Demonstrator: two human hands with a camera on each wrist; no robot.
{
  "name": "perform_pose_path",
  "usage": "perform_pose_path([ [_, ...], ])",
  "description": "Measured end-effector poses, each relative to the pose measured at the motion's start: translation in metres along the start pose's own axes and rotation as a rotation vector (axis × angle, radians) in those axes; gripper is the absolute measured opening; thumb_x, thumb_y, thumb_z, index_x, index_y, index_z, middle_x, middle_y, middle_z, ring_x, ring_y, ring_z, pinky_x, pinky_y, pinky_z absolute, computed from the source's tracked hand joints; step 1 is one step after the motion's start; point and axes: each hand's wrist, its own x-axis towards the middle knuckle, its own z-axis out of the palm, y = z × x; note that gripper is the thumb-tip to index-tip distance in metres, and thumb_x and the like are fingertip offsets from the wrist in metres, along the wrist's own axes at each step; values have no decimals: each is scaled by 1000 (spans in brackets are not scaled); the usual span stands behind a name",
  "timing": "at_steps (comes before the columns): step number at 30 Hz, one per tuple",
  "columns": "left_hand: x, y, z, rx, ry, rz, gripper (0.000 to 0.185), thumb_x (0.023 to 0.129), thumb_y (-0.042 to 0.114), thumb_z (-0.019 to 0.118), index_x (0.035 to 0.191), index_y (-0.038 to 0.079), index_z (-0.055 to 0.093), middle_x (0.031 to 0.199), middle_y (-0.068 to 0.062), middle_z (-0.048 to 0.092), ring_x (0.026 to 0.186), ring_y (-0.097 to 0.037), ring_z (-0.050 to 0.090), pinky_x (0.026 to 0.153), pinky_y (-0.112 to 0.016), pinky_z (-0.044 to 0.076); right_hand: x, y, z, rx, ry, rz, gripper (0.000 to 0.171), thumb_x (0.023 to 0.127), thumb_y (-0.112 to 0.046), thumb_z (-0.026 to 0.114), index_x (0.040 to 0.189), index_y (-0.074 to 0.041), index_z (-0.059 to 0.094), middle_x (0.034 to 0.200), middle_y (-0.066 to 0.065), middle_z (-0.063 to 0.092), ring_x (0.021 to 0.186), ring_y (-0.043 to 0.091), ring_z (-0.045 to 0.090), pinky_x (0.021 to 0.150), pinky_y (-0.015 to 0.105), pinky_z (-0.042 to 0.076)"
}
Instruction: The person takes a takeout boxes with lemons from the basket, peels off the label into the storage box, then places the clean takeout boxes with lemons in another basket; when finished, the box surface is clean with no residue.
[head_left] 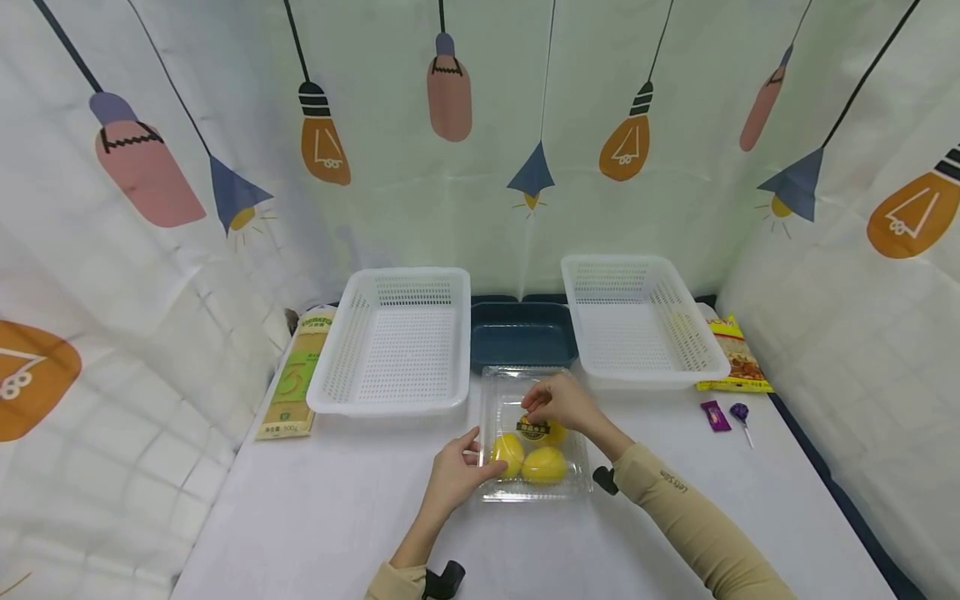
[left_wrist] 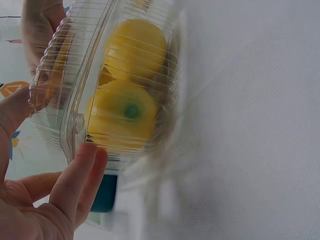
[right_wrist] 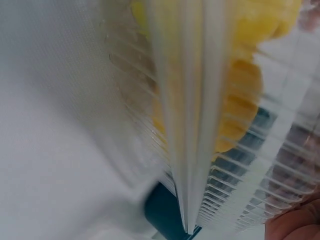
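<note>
On the white table [head_left: 315, 517], the left hand [head_left: 455, 477] steadies the clear clamshell box [head_left: 534, 492] of yellow lemons [head_left: 544, 465] with near-straight fingers, while the right hand [head_left: 561, 404] pinches its lid.

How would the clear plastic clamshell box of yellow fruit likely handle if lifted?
The clear ribbed plastic clamshell box looks thin, so it would probably flex under squeezing. The round yellow fruits inside may roll and shift its weight. Its glossy walls could be slippery.
</note>
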Motion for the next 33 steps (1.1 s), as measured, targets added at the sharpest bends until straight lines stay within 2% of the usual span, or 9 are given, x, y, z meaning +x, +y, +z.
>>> perform_pose_path([
  [7,0,1,0,7,-1,2,86,75,33,85,142,-6,48,109,-13,65,93,-18,67,73,-29,58,-2,-2,4,-22,30,10,21,78,-9,82,96,-2,76,87,3,76,74,8,66,71,24,56],
  [12,0,2,0,8,-2,6,85,75,31,85,142,-7,48,108,-13,64,93,-18,68,74,-30,58,-5,-3,8,-88,81,8,22,76,-10,84,96,-6,76,87,0,74,75,8,63,72,24,55],
  [21,0,4,0,33,-6,16,85,75,33,84,141,-8,48,106,-12,64,92,-18,67,71,-27,56,-8,-7,7,-155,52,4,30,73,-12,86,101,-8,75,93,1,74,82,11,61,79,30,55],
  [28,-2,3,0,24,-11,1,87,75,35,84,142,-7,48,108,-12,65,93,-18,67,73,-28,57,-10,-12,7,-171,31,24,17,73,-13,87,86,-12,75,82,-1,72,76,9,59,70,24,52],
  [33,-3,4,-1,19,-10,4,87,76,36,84,142,-6,48,107,-12,64,92,-16,65,75,-29,58,-10,-14,5,-160,21,38,14,74,-12,86,81,-13,74,79,-1,70,74,10,58,66,21,51],
])
